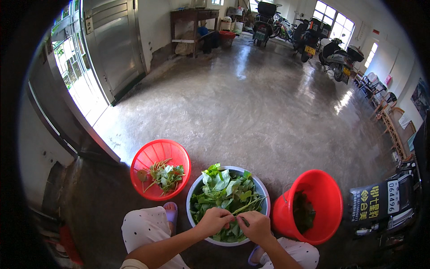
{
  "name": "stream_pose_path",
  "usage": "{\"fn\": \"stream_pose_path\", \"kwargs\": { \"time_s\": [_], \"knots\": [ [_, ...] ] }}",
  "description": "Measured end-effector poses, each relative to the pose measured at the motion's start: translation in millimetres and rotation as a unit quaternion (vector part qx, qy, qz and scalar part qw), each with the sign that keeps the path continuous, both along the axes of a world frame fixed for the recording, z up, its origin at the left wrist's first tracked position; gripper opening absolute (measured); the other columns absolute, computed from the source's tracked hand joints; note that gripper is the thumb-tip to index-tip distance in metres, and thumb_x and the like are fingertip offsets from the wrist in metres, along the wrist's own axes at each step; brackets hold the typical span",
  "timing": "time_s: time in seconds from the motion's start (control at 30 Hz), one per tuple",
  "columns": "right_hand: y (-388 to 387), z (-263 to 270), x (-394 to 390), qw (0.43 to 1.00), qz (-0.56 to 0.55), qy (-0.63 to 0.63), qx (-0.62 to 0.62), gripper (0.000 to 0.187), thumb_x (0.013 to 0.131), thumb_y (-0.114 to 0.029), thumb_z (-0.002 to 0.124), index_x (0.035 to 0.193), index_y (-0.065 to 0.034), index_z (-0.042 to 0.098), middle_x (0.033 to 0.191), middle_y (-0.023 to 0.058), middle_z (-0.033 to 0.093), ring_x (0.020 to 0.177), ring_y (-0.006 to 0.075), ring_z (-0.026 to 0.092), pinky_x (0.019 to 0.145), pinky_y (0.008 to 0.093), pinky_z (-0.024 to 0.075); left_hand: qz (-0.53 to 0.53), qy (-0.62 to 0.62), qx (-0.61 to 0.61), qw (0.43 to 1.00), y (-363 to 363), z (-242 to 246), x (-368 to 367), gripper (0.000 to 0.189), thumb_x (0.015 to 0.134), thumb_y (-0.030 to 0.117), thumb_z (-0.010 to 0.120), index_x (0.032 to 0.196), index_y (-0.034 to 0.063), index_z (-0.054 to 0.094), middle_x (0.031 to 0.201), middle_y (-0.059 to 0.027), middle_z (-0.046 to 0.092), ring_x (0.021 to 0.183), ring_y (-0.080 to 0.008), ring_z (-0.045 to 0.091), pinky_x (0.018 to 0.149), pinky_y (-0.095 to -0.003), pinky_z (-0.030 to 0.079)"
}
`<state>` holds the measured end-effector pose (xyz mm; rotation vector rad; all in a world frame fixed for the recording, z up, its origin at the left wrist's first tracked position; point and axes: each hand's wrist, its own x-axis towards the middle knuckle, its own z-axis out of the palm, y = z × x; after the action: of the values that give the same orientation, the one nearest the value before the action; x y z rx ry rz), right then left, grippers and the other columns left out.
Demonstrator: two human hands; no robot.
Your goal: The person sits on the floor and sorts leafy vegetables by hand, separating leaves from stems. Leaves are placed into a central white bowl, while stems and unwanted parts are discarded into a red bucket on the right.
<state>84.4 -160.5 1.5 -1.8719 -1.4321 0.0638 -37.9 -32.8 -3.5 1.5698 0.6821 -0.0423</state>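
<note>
A grey basin (267, 201) heaped with leafy greens (218, 185) stands on the floor between my knees. Above the near part of the heap, my left hand (215, 221) pinches a leafy green stem (244, 207) between thumb and fingers. Close beside it, my right hand (254, 226) has its fingertips closed on the same greens; the exact grip is partly hidden by the fingers. To the left, a red plastic colander (142, 156) holds a small pile of stems and leaves (167, 176). On the right, a tilted red bucket (327, 205) has dark leaves (303, 212) inside.
A metal door (116, 47) stands by a bright doorway at the left. Close on the right is a vehicle's rear (379, 203) with a plate. Farther off are motor scooters (339, 59), a wooden table (193, 15) and chairs along the right wall (386, 101).
</note>
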Motion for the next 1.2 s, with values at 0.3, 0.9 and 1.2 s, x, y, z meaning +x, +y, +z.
{"fn": "stream_pose_path", "kwargs": {
  "time_s": [0.3,0.9,1.2],
  "knots": [
    [-3,-11,-13,0.968,-0.123,-0.176,-0.127,0.013,0.077,-0.016,0.061,0.069,-0.0097,0.054,0.067,0.0058,0.057,0.065,0.0243,0.06,0.053,0.0392,0.0481,-0.015,-0.035,0.105,0.994,0,2,6,0.018,0.084,0.016,0.06,0.086,-0.0001,0.067,0.059,-0.0091,0.059,0.053,-0.0153,0.057,0.053,-0.0307,0.045],
    [-146,54,168,0.8,-0.498,0.048,-0.333,0.051,0.09,-0.043,0.049,0.126,-0.0068,0.054,0.114,0.0228,0.06,0.105,0.0377,0.057,0.089,0.0464,0.0441,0.178,0.41,0.558,0.699,150,-105,-57,0.057,0.082,0.019,0.056,0.137,0.0208,0.041,0.137,-0.0368,0.031,0.125,-0.0518,0.033,0.093,-0.0587,0.036],
    [-118,66,122,0.911,-0.384,0.066,-0.136,0.039,0.085,-0.027,0.06,0.113,-0.0015,0.059,0.1,0.0213,0.064,0.093,0.0369,0.061,0.082,0.0451,0.0466,-0.166,-0.133,0.458,0.863,-40,-195,86,0.025,0.074,0.002,0.057,0.097,0.0005,0.064,0.123,-0.02,0.05,0.115,-0.0372,0.047,0.092,-0.0468,0.042]
  ]
}}
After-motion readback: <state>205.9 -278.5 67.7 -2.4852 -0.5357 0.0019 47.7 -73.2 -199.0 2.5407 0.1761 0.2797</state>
